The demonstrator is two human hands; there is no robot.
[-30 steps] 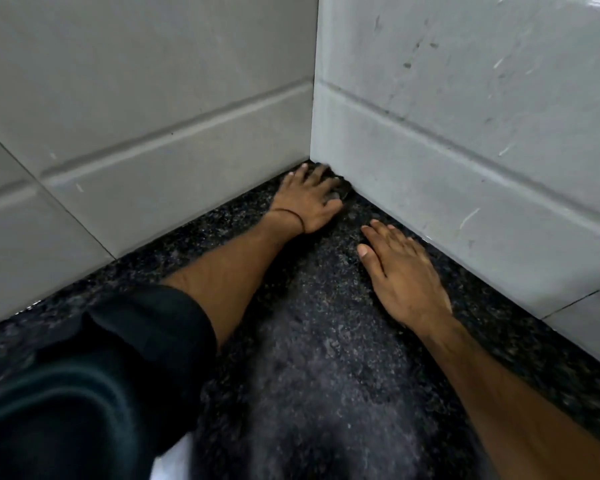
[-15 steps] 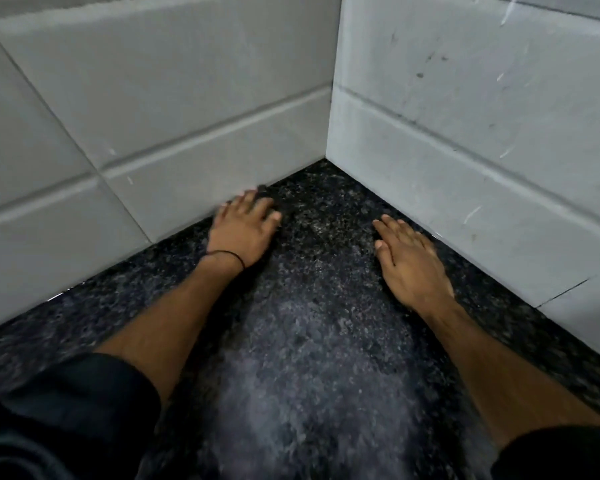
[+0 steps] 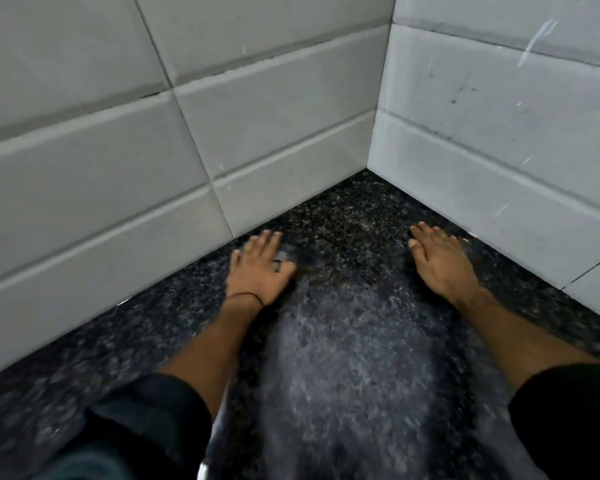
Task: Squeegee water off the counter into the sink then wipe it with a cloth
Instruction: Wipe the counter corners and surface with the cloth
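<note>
Two tiled walls are meeting in a corner beyond the fingertips, pale grey with raised bands and a few scuffs. Soft light is glancing off the dark speckled stone below them.

Something small lies hidden under the blurred left hand, at ten o'clock; both sleeves are cropped at six.
</note>
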